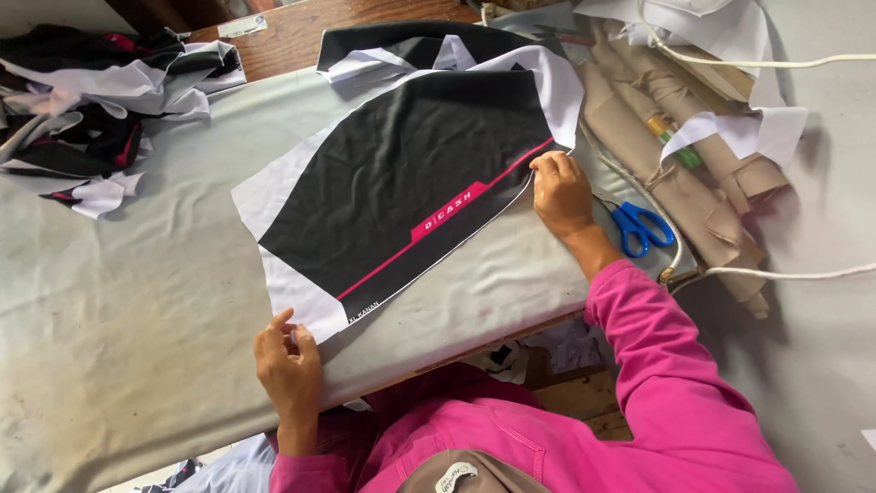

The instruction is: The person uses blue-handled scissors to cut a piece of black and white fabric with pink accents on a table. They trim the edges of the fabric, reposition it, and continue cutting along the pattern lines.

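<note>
So you've got that black fabric panel (411, 183) with the white edges and the pink stripe spread flat on the grey padded table (137, 301), lying at a slant from the near edge up toward the far right. Your left hand (288, 361) is down at the panel's near white corner, fingers closed on the edge of the cloth, thumb side up; how much fabric is actually under the fingers is hard to see because the hand covers that corner. Your right hand (560, 192) is at the opposite end, pinching the thin white border where the pink stripe runs out, fingertips curled over so the grip itself is hidden. The two hands are well apart, one at each end of the piece. Just beside your right wrist sit the blue-handled scissors (641, 226); only the handles show clearly, the blades are mostly behind your hand. Right of those is a roll of tan fabric (693, 173) with white strips over it, and a white cord (776, 272) that runs out of the picture on the right. Up in the far left corner there's a heap of black and white cut pieces (91, 100), too jumbled to tell one from another, and it's cut off at the edge. More panels lie under the far end of yours. Your pink sleeve (675, 383) blocks the table's near right edge.
</note>
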